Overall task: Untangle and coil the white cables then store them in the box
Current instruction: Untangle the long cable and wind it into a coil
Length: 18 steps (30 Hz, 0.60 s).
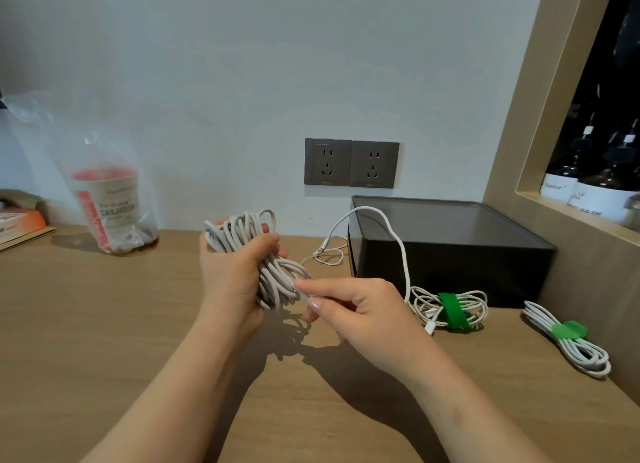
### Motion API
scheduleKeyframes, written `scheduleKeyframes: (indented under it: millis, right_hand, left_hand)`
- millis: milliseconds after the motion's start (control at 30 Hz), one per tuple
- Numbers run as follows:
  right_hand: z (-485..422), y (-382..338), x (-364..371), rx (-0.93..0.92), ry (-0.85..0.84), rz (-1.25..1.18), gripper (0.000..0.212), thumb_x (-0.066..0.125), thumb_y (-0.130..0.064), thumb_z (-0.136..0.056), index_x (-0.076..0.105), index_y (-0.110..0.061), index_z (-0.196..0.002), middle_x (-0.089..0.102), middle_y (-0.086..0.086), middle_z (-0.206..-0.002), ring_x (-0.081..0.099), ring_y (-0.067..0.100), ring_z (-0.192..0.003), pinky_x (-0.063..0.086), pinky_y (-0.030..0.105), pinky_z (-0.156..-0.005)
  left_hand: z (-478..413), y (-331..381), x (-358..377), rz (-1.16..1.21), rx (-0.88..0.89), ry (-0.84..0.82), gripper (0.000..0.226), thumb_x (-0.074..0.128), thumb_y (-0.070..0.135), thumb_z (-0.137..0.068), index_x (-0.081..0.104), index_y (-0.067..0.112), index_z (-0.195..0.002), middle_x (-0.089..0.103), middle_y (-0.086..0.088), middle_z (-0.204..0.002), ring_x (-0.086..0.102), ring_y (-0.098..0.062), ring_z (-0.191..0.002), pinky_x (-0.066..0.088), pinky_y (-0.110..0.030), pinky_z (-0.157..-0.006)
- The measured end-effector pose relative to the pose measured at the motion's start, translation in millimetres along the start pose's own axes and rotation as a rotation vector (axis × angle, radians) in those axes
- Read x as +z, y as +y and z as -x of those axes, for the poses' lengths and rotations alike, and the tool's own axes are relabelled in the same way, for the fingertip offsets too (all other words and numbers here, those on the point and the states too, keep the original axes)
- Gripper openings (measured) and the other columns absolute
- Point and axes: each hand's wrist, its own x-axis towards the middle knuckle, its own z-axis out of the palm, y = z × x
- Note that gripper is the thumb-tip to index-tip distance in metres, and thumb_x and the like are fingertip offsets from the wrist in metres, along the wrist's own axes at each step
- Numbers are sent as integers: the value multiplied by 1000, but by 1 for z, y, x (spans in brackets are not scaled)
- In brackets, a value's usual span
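Progress check: I'd call it about halfway. The left hand (235,275) is wrapped around a fat coil (277,286) of white cable, held just above the desk (138,324) at dead centre. The right hand (356,306) sits right beside it at 4 o'clock, thumb and fingers pinching the coil's lower edge. It looks like it's holding the loose end, though I can't tell for sure. So both hands are together on the same coil, and it has no strap on it yet.

Done so far: two bundles are already tied with green straps. One bundle (424,301) lies at 3 o'clock from the hands, touching the front of the box (450,254). The other bundle (568,341) is farther out, also around 3 o'clock.

Still left: a stray cable (398,241) arcs over the box's near corner toward 1 o'clock and ends in a small loose heap. It seems to run from the first bundle. Nothing looks stored in the box yet, so strapping this coil and boxing everything remain.
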Motion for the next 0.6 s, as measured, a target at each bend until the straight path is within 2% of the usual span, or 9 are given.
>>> scheduleKeyframes:
  millis: [100, 233, 300, 367, 500, 600]
  right_hand:
    - [0, 0, -3, 34, -25, -31, 29, 55, -17, -92, 64, -38, -109, 65, -20, -76, 53, 0, -56, 48, 17, -59]
    - [-1, 1, -3, 30, -33, 26, 21, 56, -20, -92, 69, -37, -94, 64, -18, -69, 54, -1, -59, 48, 15, -58]
    - [-1, 2, -1, 8, 4, 52, 25, 56, -23, -91, 64, -44, -81, 62, -17, -65, 55, 3, -66, 47, 16, -60]
    - [-2, 3, 0, 0, 46, 85, 25, 56, -25, -91, 61, -43, -74, 61, -13, -64, 56, 7, -73, 46, 16, -62]
    - [-1, 5, 2, 29, 56, 142, 14, 56, -30, -91, 61, -31, -78, 60, -13, -65, 58, 6, -72, 47, 15, -63]
    - [-1, 5, 2, 36, 78, 173, 13, 56, -32, -91, 61, -31, -79, 60, -14, -66, 59, 6, -70, 51, 22, -68]
  left_hand:
    - [-4, 0, -3, 57, -83, 34, 42, 58, -2, -84, 47, -2, -125, 56, -6, -66, 65, -19, -54, 56, -34, -53]
    - [-2, 4, -2, 91, -168, 33, 6, 56, 9, -89, 54, 4, -91, 54, -7, -59, 65, -22, -51, 55, -33, -47]
    - [-1, 5, -1, 114, -216, 10, 11, 54, 15, -90, 56, 5, -85, 55, -4, -52, 64, -19, -47, 54, -30, -46]
    - [0, 4, 0, 118, -243, 10, 16, 56, 19, -90, 58, 5, -83, 55, -3, -50, 63, -18, -45, 54, -28, -46]
    - [-1, 4, 1, 86, -227, 6, 13, 62, 15, -86, 57, 5, -92, 54, -6, -58, 64, -22, -54, 57, -32, -48]
    - [-1, 2, 1, 58, -166, -9, 17, 63, 4, -82, 55, 4, -97, 53, -8, -64, 62, -25, -65, 59, -41, -61]
